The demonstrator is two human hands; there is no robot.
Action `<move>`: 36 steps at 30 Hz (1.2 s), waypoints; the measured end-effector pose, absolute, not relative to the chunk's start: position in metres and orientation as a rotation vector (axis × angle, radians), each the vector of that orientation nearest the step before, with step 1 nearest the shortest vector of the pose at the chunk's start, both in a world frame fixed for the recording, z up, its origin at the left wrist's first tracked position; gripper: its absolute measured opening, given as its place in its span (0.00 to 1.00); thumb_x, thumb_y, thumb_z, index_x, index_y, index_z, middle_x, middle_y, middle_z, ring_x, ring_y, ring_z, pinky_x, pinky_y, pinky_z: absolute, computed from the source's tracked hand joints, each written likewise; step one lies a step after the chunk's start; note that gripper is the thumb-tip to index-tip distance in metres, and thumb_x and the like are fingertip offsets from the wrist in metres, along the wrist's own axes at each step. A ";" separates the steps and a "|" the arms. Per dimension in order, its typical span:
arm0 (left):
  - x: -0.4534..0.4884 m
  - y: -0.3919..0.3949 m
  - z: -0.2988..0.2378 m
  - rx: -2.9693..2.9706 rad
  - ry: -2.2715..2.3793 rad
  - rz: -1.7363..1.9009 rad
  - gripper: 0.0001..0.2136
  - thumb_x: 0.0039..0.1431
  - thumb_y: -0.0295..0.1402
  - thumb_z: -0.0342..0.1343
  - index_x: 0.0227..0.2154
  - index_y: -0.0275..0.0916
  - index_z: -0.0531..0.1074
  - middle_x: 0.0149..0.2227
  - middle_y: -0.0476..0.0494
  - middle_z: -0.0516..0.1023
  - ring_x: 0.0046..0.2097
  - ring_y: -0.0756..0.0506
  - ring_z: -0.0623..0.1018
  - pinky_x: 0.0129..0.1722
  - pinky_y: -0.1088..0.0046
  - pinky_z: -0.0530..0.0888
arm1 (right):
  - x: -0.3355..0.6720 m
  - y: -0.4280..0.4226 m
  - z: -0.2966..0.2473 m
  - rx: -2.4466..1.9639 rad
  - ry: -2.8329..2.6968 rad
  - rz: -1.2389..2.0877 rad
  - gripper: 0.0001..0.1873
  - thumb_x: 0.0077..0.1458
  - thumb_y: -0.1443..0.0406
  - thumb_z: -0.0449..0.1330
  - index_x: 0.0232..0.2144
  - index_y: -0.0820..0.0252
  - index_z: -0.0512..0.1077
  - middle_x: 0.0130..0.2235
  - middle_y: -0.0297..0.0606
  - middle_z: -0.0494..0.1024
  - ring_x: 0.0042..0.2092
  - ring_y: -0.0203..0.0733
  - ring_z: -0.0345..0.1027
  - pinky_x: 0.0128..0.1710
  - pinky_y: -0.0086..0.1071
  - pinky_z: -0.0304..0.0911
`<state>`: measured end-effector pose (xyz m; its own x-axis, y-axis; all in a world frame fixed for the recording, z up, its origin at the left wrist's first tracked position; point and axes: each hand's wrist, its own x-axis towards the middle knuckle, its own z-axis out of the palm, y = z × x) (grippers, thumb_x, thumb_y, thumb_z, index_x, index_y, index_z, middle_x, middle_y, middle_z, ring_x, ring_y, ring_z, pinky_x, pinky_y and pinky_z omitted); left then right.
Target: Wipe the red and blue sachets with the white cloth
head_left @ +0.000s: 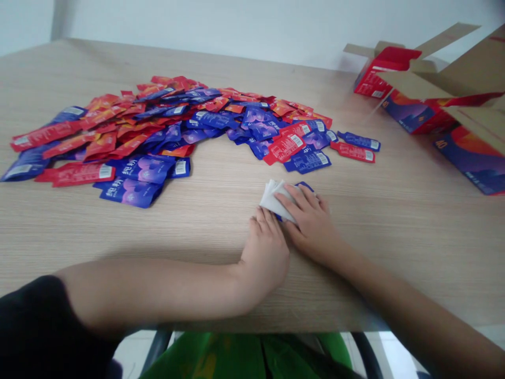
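Observation:
My right hand [311,221] lies over a folded white tissue [272,195], its fingers bent and pressing it onto a blue pouch [306,186]. Only slivers of that pouch show, at the far side and near my left fingertips. My left hand [268,245] has its fingers pressed together at the near edge of the tissue and pouch, wrist sharply bent; its thumb is hidden. Beyond both hands, a blue pouch [310,159] and a red pouch [288,147] lie at the right end of a large pile.
The long heap of red and blue pouches [158,121] stretches across the wooden table [177,231]. A red pouch [353,151] and a blue one [359,140] lie apart at its right. Opened cartons [414,113] with raised flaps stand at the right, near the wall [236,31].

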<state>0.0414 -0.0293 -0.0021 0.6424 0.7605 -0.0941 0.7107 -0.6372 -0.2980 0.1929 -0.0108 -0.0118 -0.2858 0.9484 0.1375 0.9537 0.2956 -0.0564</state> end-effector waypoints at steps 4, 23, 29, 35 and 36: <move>0.042 -0.029 -0.001 -2.607 -1.199 0.330 0.28 0.61 0.31 0.47 0.59 0.11 0.60 0.59 0.08 0.60 0.60 0.24 0.68 0.53 0.53 0.70 | 0.203 0.002 -0.016 -2.008 -2.166 -0.128 0.27 0.64 0.60 0.46 0.64 0.55 0.59 0.68 0.42 0.56 0.64 0.59 0.52 0.59 0.58 0.50; 0.042 -0.029 0.000 -2.580 -1.227 0.344 0.27 0.62 0.31 0.45 0.59 0.12 0.61 0.59 0.11 0.62 0.60 0.26 0.68 0.52 0.53 0.70 | 0.193 -0.002 -0.016 -1.889 -2.289 -0.154 0.29 0.62 0.60 0.46 0.64 0.54 0.58 0.68 0.41 0.55 0.64 0.61 0.49 0.59 0.58 0.48; 0.042 -0.029 0.002 -2.633 -1.233 0.327 0.27 0.62 0.30 0.46 0.58 0.10 0.60 0.59 0.09 0.61 0.60 0.24 0.67 0.53 0.52 0.70 | 0.193 -0.001 -0.011 -1.810 -2.402 -0.065 0.29 0.63 0.59 0.46 0.65 0.53 0.57 0.69 0.36 0.53 0.66 0.57 0.46 0.60 0.55 0.49; 0.042 -0.028 0.003 -2.603 -1.246 0.320 0.27 0.62 0.30 0.46 0.59 0.13 0.60 0.60 0.11 0.61 0.60 0.27 0.68 0.53 0.53 0.70 | 0.203 0.001 -0.017 -1.927 -2.231 -0.157 0.30 0.63 0.59 0.46 0.65 0.57 0.55 0.68 0.43 0.55 0.64 0.61 0.50 0.58 0.58 0.49; 0.042 -0.028 0.003 -2.615 -1.243 0.315 0.26 0.62 0.30 0.46 0.59 0.14 0.61 0.59 0.12 0.62 0.60 0.26 0.68 0.53 0.53 0.70 | 0.197 -0.002 -0.017 -1.870 -2.292 -0.154 0.30 0.62 0.59 0.46 0.65 0.56 0.56 0.68 0.42 0.55 0.65 0.62 0.48 0.59 0.58 0.49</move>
<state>0.0422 -0.0280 0.0029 0.6175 0.7808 -0.0949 0.7317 -0.6145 -0.2949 0.1968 -0.0021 -0.0166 -0.1934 0.9598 0.2033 0.9784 0.2041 -0.0327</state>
